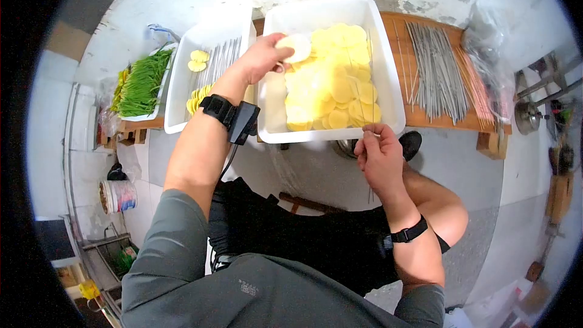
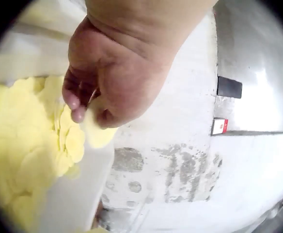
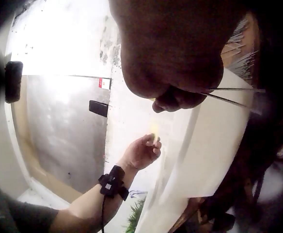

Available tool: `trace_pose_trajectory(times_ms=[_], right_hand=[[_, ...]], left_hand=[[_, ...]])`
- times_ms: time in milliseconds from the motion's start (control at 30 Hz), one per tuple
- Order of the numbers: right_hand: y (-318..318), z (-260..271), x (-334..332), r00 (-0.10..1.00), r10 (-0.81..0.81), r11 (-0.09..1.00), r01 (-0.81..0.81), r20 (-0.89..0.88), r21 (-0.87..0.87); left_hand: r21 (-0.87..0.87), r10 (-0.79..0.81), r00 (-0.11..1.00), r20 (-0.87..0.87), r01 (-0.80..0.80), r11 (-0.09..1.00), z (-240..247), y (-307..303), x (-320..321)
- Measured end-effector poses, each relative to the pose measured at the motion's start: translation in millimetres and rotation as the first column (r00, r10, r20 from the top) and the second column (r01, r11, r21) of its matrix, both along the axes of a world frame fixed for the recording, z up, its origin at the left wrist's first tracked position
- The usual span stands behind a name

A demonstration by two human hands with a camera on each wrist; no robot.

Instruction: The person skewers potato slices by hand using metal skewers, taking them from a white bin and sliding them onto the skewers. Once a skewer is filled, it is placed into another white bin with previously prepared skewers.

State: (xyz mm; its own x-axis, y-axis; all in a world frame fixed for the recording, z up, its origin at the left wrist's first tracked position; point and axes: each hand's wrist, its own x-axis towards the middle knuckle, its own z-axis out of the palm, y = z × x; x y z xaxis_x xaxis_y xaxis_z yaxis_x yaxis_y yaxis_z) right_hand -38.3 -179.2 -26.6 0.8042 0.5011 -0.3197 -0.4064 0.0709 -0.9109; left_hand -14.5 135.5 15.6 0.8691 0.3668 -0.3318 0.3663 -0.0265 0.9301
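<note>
My left hand (image 1: 262,59) pinches a thin, round, pale yellow potato slice (image 1: 297,48) between thumb and fingers. It is over the left side of a deep white tub (image 1: 393,94), which holds a heap of similar slices (image 1: 340,85). The left wrist view shows the held slice (image 2: 101,137) sticking out below the thumb. At the tub's near right corner, my right hand (image 1: 382,157) grips thin metal skewers (image 3: 236,100). In the head view they run up over the slices and down below the hand.
To the left, a second white tub (image 1: 173,109) holds skewers (image 1: 223,61) and threaded slices (image 1: 197,98). Beyond it lie green stalks (image 1: 144,85) in a tray. Grey skewers (image 1: 438,73) and copper-coloured ones (image 1: 477,91) cover part of the wooden board (image 1: 401,36) at right, beside a clear plastic bag (image 1: 489,36).
</note>
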Motion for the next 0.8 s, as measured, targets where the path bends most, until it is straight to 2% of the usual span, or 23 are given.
trace_pose_trajectory(times_ms=[33, 67, 100, 133, 167, 200, 233, 300, 333, 400, 433, 500, 533, 600, 633, 667, 733, 800], right_hand=[[0.3, -1.3, 0.2, 1.0, -0.004, 1.0, 0.004, 0.003, 0.015], [0.4, -1.8, 0.3, 1.0, -0.003, 1.0, 0.003, 0.004, 0.015], [0.5, -2.2, 0.8, 1.0, 0.011, 1.0, -0.011, 0.008, -0.019], [1.1, -2.7, 1.5, 1.0, 0.024, 0.998, -0.023, 0.012, -0.054], [1.4, -4.6, 1.8, 1.0, 0.023, 0.998, -0.023, 0.015, -0.054], [1.8, -7.1, 1.3, 1.0, 0.013, 0.999, -0.012, 0.01, -0.046], [2.3, -8.7, 0.9, 1.0, 0.002, 0.999, -0.002, 0.004, -0.04], [3.0, -6.0, 0.7, 1.0, -0.008, 1.0, 0.007, -0.019, -0.013], [3.3, -4.8, 0.8, 0.999, -0.015, 1.0, 0.016, -0.043, 0.019], [3.7, -5.0, 2.4, 0.999, -0.016, 1.0, 0.017, -0.037, 0.011], [2.7, -5.2, 3.0, 0.999, -0.011, 1.0, 0.012, -0.03, 0.007], [1.5, -1.3, 4.7, 0.999, -0.015, 1.0, 0.015, -0.028, 0.005], [1.5, 0.1, 5.0, 1.0, -0.011, 1.0, 0.011, -0.02, 0.006], [0.5, 1.2, 5.4, 1.0, -0.011, 1.0, 0.011, -0.018, 0.004], [0.1, 2.0, 5.7, 1.0, -0.01, 1.0, 0.009, -0.012, -0.002], [-0.2, 2.4, 5.3, 1.0, -0.009, 1.0, 0.009, -0.008, 0.003], [-1.2, 1.7, 3.3, 1.0, -0.01, 1.0, 0.01, -0.023, 0.007], [-3.6, -1.2, 1.5, 1.0, -0.005, 1.0, 0.005, -0.014, 0.016]], left_hand=[[0.209, -0.137, 0.981, -0.135, 0.163, 0.964, -5.6, 3.6, 2.3], [0.381, -0.236, 0.927, -0.292, 0.339, 0.861, -11.7, 6.6, 4.8], [0.447, -0.273, 0.881, -0.387, 0.438, 0.78, -18.0, 6.7, 9.3], [0.448, -0.272, 0.882, -0.385, 0.436, 0.78, -32.0, 7.9, 14.4], [0.647, -0.292, 0.856, -0.426, 0.514, 0.563, -51.0, 8.5, 20.0], [0.782, -0.298, 0.83, -0.471, 0.55, 0.294, -69.7, 9.2, 25.3], [0.781, -0.301, 0.83, -0.47, 0.55, 0.296, -85.8, 9.1, 30.5], [0.729, -0.279, 0.734, -0.62, 0.67, 0.142, -104.8, 4.5, 39.4], [0.727, -0.283, 0.732, -0.62, 0.671, 0.142, -107.3, 1.3, 42.2], [0.74, -0.153, 0.799, -0.582, 0.598, 0.307, -107.8, -8.1, 47.3], [0.736, -0.162, 0.794, -0.586, 0.605, 0.305, -100.4, -12.1, 49.1], [0.691, -0.278, 0.815, -0.508, 0.578, 0.433, -81.7, -10.7, 49.1], [0.69, -0.28, 0.812, -0.512, 0.583, 0.428, -76.6, -6.7, 47.2], [0.658, -0.256, 0.9, -0.352, 0.432, 0.616, -64.6, 2.1, 42.3], [0.575, -0.247, 0.901, -0.357, 0.42, 0.702, -54.3, 2.6, 39.2], [0.58, -0.245, 0.902, -0.355, 0.418, 0.699, -52.8, 4.2, 35.1], [0.322, -0.125, 0.981, -0.151, 0.169, 0.932, -49.6, 4.2, 26.2], [0.269, -0.126, 0.984, -0.124, 0.155, 0.95, -43.1, -0.4, 19.0]])
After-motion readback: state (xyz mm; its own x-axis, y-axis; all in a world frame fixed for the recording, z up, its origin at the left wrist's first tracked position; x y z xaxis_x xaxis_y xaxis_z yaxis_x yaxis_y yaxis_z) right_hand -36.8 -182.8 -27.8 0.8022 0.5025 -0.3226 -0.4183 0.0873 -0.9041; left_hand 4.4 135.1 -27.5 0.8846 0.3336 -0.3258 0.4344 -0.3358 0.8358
